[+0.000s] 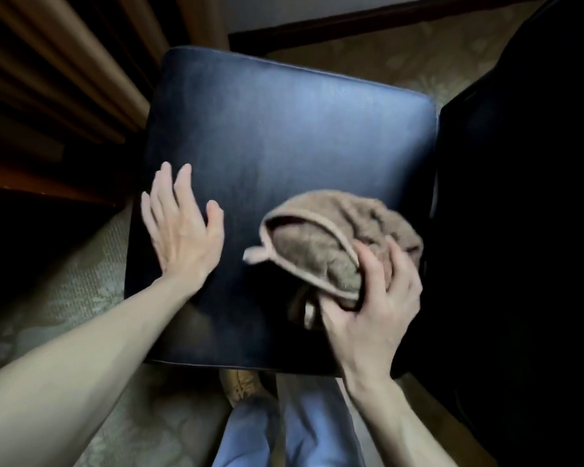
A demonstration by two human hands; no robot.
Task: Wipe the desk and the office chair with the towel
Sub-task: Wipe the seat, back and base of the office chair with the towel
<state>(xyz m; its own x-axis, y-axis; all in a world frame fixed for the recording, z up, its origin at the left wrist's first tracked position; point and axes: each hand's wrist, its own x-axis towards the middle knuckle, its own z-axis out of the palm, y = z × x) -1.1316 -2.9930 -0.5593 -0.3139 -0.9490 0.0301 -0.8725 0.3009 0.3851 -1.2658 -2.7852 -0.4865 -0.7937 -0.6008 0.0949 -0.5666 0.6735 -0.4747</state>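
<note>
The office chair's dark leather seat (284, 129) fills the middle of the view, with its black backrest (520, 197) rising at the right. A crumpled beige towel (321, 237) lies bunched on the seat's near right part. My right hand (375, 298) grips the towel from its near side, fingers curled into the cloth. My left hand (179, 227) rests flat on the seat's left edge, fingers straight and spread.
Wooden furniture panels (58, 79) stand close at the left. Patterned carpet (81, 298) surrounds the chair. My legs in light blue trousers (284, 433) and a tan shoe (243, 385) are just below the seat's front edge. A dark baseboard (351, 21) runs along the far wall.
</note>
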